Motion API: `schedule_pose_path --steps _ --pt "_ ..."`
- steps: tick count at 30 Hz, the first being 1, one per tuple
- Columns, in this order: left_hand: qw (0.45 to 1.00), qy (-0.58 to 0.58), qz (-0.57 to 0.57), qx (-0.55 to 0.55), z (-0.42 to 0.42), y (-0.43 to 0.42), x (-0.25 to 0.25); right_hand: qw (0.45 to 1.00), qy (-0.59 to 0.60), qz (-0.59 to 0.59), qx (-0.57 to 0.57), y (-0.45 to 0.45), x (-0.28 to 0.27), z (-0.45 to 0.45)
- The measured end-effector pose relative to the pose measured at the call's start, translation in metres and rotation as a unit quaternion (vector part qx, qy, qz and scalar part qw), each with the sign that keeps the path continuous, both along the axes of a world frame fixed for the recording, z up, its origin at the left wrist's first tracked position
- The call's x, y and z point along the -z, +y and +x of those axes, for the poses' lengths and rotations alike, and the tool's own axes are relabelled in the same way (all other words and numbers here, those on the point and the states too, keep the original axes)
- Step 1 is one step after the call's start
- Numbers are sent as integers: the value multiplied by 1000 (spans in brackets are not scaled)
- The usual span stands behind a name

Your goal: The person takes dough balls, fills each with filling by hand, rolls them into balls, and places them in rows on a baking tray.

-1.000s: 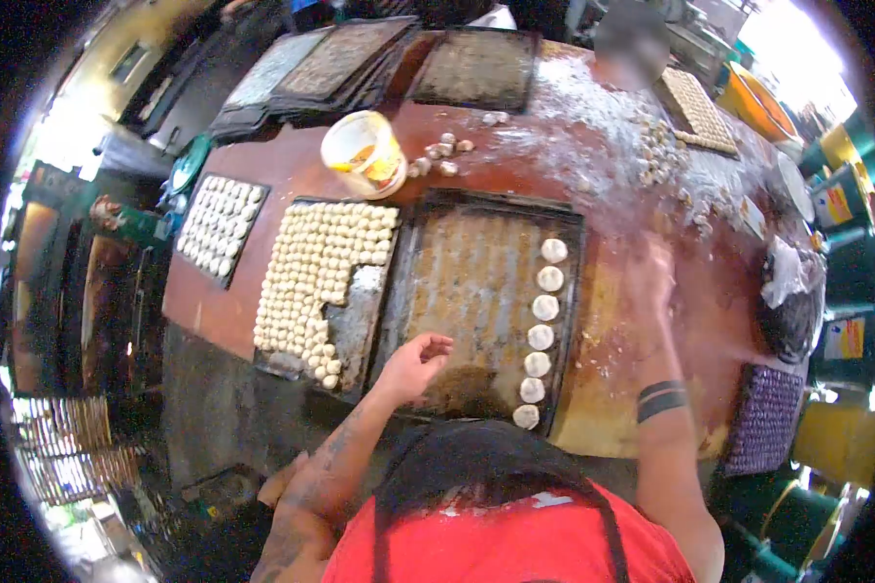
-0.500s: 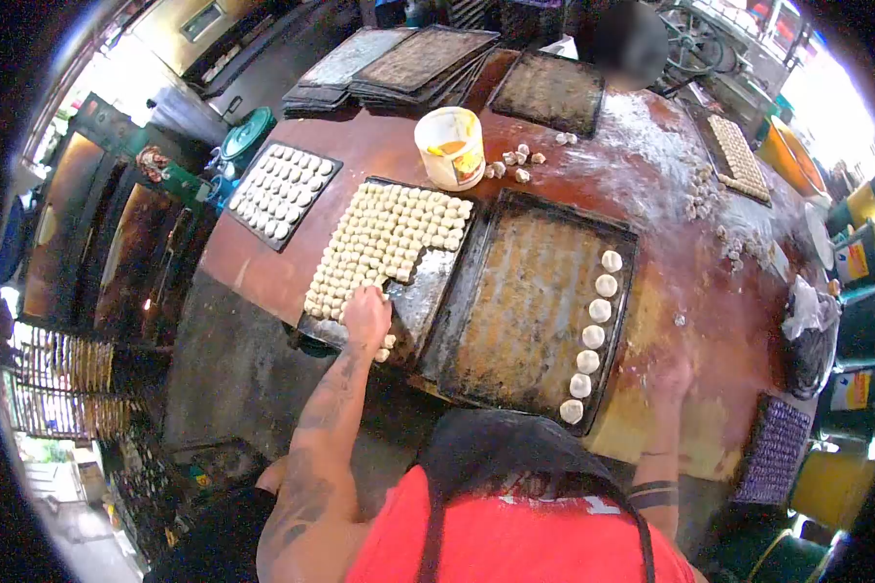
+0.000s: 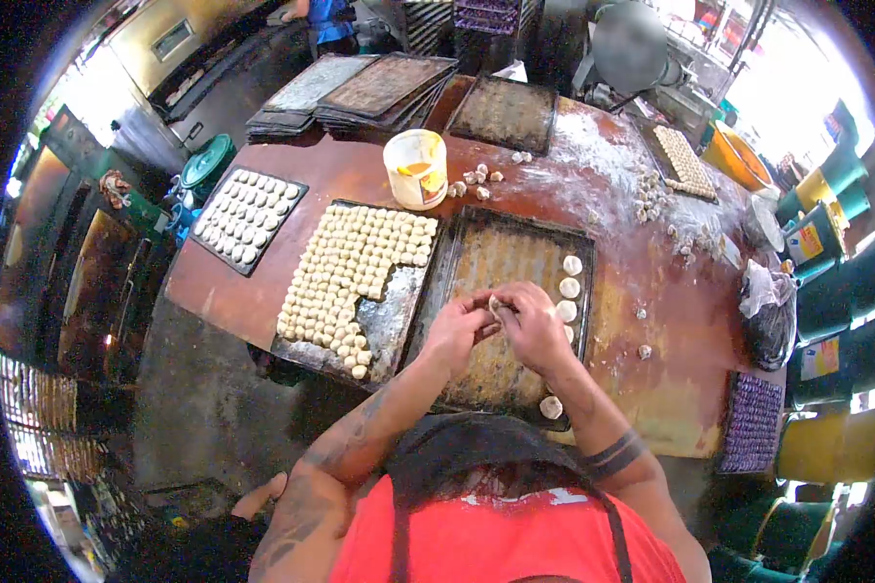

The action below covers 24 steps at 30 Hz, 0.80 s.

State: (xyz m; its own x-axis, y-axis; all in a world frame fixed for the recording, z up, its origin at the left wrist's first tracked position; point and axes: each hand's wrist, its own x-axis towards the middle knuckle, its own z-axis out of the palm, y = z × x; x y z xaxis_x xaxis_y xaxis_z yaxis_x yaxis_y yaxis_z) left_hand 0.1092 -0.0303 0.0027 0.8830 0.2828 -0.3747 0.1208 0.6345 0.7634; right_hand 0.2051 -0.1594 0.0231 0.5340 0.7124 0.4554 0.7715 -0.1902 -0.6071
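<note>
Above the dark baking tray (image 3: 501,243), my left hand (image 3: 457,330) and my right hand (image 3: 532,325) meet, fingers pinched round a small piece of dough (image 3: 495,307). Most of that piece is hidden by the fingers. Along the tray's right side runs a row of round dough balls (image 3: 570,288), partly covered by my right hand and forearm. Left of my left hand lies a floured tray (image 3: 391,309) packed with many small dough pieces (image 3: 345,253); a stretch of bare metal shows at its right side.
A white bucket (image 3: 416,185) with orange filling stands behind the trays, beside loose dough lumps (image 3: 476,177). Farther left is a tray of dough rounds (image 3: 247,216). Stacked trays (image 3: 384,83) lie at the back; flour (image 3: 593,160) covers the table's right. A person in blue (image 3: 332,21) stands beyond.
My left hand has left the packed tray, and my right hand has come in from the table at right. They now meet over the baking tray with a dough piece between them.
</note>
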Motion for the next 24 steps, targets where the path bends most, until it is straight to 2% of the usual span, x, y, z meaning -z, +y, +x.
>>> schedule_pose_path --steps 1,4,5,7,8,9,10,12,13,16,17,18,19,20,22,23,24 --pt "1000 -11 -6 -16 2 -1 7 1000 21 2 -11 -4 -4 -7" --pt "995 -53 86 12 7 4 4 983 150 -40 97 -14 -32 -13" --pt "991 -64 119 12 11 5 1 989 136 2 63 -18 -22 -2" --pt "980 -83 183 13 14 4 -15 966 256 7 24 -22 -15 4" --pt "985 -92 143 -1 16 1 -19 950 313 12 4 -23 -12 8" --pt "989 -101 103 -13 20 -3 -24 952 306 16 2 -23 -5 12" --pt "992 -109 62 -25 22 -7 -30 916 392 80 -2 -23 -1 15" --pt "995 -96 10 -20 27 -12 -48 811 549 202 -14 -23 4 20" --pt "996 -86 -17 -20 29 -14 -54 831 520 196 19 -20 -10 15" --pt "956 -97 271 -46 37 -8 -52 804 524 280 35 -6 -31 -2" --pt "890 -110 436 -83 37 -10 -40 790 534 297 58 -7 -23 6" --pt "900 -140 402 -94 35 -17 -40 874 411 239 100 -9 -28 9" --pt "909 -168 366 -107 32 -25 -43 935 277 173 138 -13 -38 9" --pt "915 -196 331 -120 30 -30 -47 970 135 102 172 -15 -48 7" --pt "986 -132 89 -40 29 -16 -63 982 41 101 153 -13 -50 0" --pt "995 -96 -36 2 29 -7 -68 987 -8 105 123 -14 -41 0" --pt "995 -86 -29 29 29 2 -63 988 -58 108 92 -17 -36 1"
